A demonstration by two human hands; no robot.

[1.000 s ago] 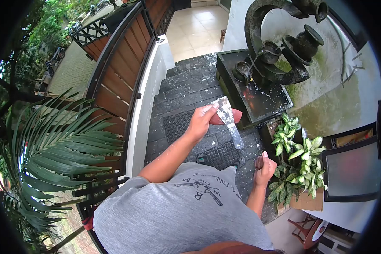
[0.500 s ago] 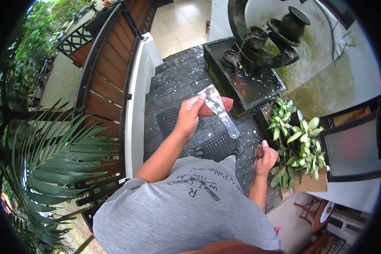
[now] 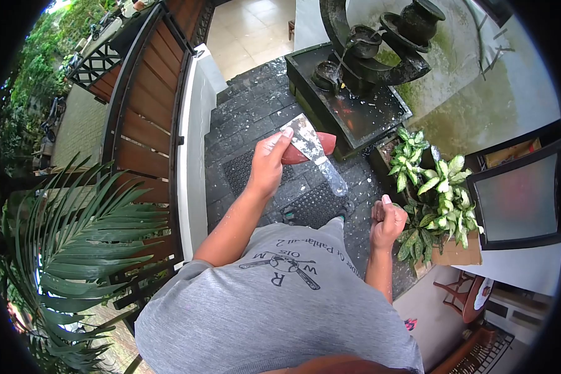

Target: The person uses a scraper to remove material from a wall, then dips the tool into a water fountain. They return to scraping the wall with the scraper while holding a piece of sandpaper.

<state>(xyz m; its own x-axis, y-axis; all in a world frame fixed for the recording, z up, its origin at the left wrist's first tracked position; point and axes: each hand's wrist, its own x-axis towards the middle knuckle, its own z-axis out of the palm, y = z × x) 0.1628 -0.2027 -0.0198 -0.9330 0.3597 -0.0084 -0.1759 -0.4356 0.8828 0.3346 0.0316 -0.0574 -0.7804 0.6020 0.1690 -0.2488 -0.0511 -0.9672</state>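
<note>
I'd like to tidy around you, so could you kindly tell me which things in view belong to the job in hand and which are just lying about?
In use, it seems:
- scraper, in the left hand
- red item, behind the scraper, apparently in the same hand

Apparently just around:
- mats, on the paving
- fountain
- plants
- cardboard, by the plants

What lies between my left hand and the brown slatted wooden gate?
The head view shows, from your left hand towards the gate: a black textured mat, white-flecked dark stone paving, then a white wall beside the gate.
</note>
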